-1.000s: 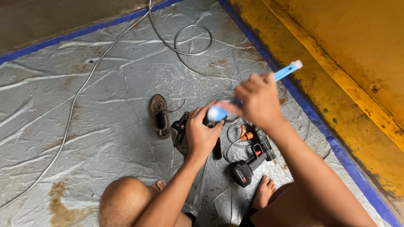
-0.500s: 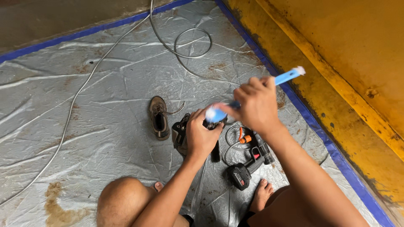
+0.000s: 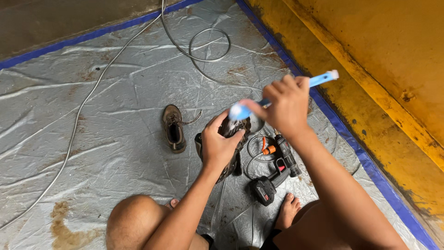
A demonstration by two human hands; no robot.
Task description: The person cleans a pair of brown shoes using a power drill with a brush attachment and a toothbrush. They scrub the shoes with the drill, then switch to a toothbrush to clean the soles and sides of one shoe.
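Observation:
My left hand (image 3: 219,143) grips a dirty dark shoe (image 3: 235,128) and holds it up above the grey tarp (image 3: 115,139). My right hand (image 3: 284,104) is closed around a blue-handled brush (image 3: 323,78), its pale blue head (image 3: 239,111) resting at the top of the held shoe. The matching brown shoe (image 3: 174,128) lies on the tarp to the left of my hands, laces trailing.
A black and red power tool (image 3: 273,178) with a coiled hose (image 3: 256,148) lies under my right arm. A grey cable (image 3: 208,44) loops across the tarp. A yellow wall (image 3: 379,55) and blue tarp edge (image 3: 342,134) run along the right. My knee (image 3: 134,222) and bare foot (image 3: 287,210) are below.
Both hands shifted slightly; the brush moved a little along the top of the shoe. The view barely changed.

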